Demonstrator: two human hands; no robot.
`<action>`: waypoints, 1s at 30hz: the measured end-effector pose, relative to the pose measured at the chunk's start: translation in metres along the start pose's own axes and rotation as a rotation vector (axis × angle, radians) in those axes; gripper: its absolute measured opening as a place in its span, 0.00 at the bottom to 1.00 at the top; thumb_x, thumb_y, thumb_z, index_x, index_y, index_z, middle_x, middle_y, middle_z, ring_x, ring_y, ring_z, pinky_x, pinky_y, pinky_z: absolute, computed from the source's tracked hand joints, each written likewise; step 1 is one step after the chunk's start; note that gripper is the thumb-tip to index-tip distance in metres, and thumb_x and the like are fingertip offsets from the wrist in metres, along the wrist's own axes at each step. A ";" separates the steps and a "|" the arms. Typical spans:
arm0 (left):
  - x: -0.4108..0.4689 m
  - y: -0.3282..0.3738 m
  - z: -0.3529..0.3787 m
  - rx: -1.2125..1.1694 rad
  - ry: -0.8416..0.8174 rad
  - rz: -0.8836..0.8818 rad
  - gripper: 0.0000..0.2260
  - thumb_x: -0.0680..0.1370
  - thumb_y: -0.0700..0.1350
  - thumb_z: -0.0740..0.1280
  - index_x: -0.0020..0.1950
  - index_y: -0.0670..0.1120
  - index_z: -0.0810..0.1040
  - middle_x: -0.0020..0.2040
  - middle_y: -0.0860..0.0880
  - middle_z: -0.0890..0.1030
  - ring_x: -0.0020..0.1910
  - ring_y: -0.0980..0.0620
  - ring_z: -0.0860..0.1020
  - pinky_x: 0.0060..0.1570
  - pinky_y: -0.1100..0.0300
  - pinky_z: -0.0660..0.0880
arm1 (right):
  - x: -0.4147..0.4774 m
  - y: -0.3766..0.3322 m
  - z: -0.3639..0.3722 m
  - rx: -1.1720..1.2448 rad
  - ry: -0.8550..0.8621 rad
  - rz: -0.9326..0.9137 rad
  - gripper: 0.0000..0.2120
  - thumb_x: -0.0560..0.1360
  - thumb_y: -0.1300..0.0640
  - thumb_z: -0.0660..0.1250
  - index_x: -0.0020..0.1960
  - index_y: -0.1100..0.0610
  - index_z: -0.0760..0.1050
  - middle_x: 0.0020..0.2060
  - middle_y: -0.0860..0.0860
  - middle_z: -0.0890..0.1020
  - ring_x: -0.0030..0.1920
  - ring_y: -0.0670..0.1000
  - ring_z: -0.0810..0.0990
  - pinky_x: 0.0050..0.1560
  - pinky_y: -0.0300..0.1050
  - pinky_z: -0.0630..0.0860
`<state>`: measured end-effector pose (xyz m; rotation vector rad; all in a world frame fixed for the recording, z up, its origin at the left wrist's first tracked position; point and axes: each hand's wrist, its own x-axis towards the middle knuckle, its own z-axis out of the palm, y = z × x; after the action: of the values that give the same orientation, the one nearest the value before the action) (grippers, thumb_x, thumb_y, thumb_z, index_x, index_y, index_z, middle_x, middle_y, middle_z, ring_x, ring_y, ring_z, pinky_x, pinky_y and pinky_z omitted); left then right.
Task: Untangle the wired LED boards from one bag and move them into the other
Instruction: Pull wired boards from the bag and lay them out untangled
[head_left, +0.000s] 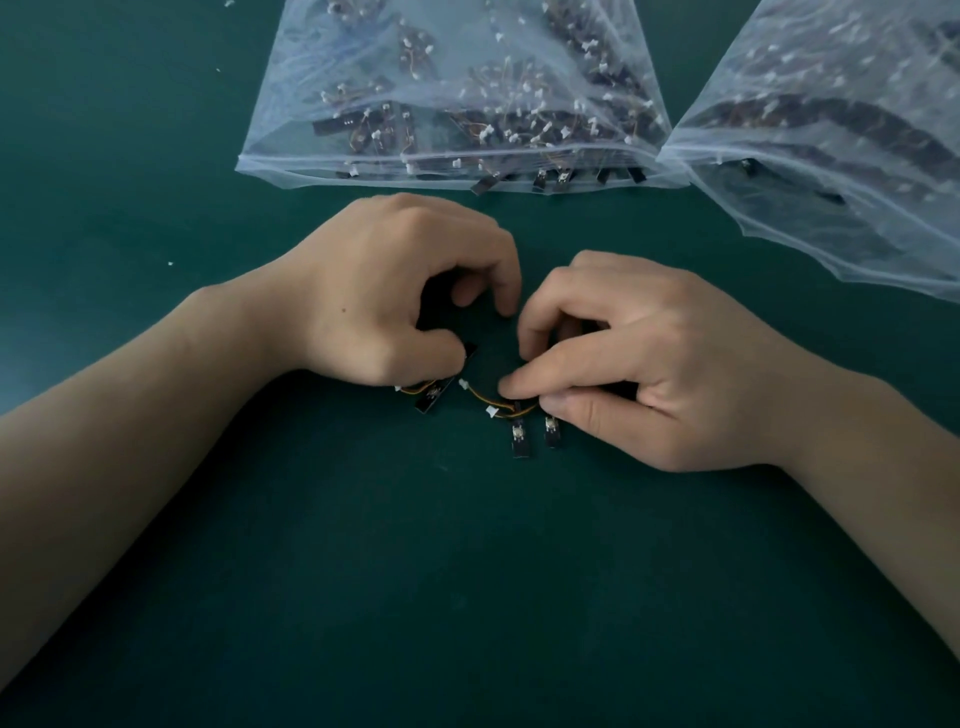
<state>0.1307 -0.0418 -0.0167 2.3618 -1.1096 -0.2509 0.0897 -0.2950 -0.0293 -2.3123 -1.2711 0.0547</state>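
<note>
I see a dark green table (467, 597). A big clear bag (363, 62) full of little boards lies on it. A second bag (841, 67) sits just right of it. Near the big bag, on my side, the left hand (395, 296) pinches one LED board (431, 401). The right hand (639, 364) pinches the yellow wires (480, 399) of two more boards (521, 440).

Desk: a dark green flat desk (467, 597) carries everything.
Far centre: a clear plastic zip bag (291, 78) lies on it, holding small black wired LED boards (332, 124); a few poke out at its near edge.
Far right: a second clear plastic bag (883, 249) lies just beside the first, boards inside.
Middle: both hands rest before the bags, left hand (384, 296) beside right hand (649, 364), fingertips near.
Between the hands: loose boards (432, 400) under the left thumb, two more before the right fingers, thin looped wires (483, 402) pinched by the right hand.
</note>
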 end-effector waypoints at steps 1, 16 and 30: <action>0.000 0.000 0.000 -0.001 -0.001 -0.002 0.17 0.63 0.52 0.64 0.50 0.54 0.80 0.41 0.56 0.75 0.42 0.50 0.75 0.41 0.45 0.73 | 0.000 0.000 0.000 -0.003 0.001 -0.003 0.09 0.82 0.56 0.69 0.58 0.52 0.87 0.52 0.50 0.81 0.48 0.49 0.74 0.51 0.47 0.72; -0.001 0.001 -0.001 -0.238 -0.046 -0.038 0.11 0.65 0.40 0.73 0.45 0.50 0.88 0.44 0.49 0.81 0.44 0.47 0.79 0.42 0.49 0.74 | 0.001 0.002 0.003 0.005 0.029 0.014 0.10 0.81 0.56 0.69 0.59 0.51 0.87 0.52 0.48 0.81 0.47 0.47 0.73 0.51 0.46 0.72; -0.001 0.005 -0.003 -0.204 -0.060 -0.018 0.11 0.67 0.40 0.73 0.45 0.52 0.88 0.42 0.53 0.81 0.46 0.49 0.78 0.47 0.59 0.72 | 0.001 0.002 0.003 0.050 0.037 0.042 0.07 0.80 0.54 0.72 0.55 0.50 0.88 0.51 0.48 0.81 0.48 0.48 0.75 0.50 0.52 0.75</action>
<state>0.1274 -0.0425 -0.0115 2.1962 -1.0384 -0.4237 0.0907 -0.2937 -0.0322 -2.2872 -1.1903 0.0566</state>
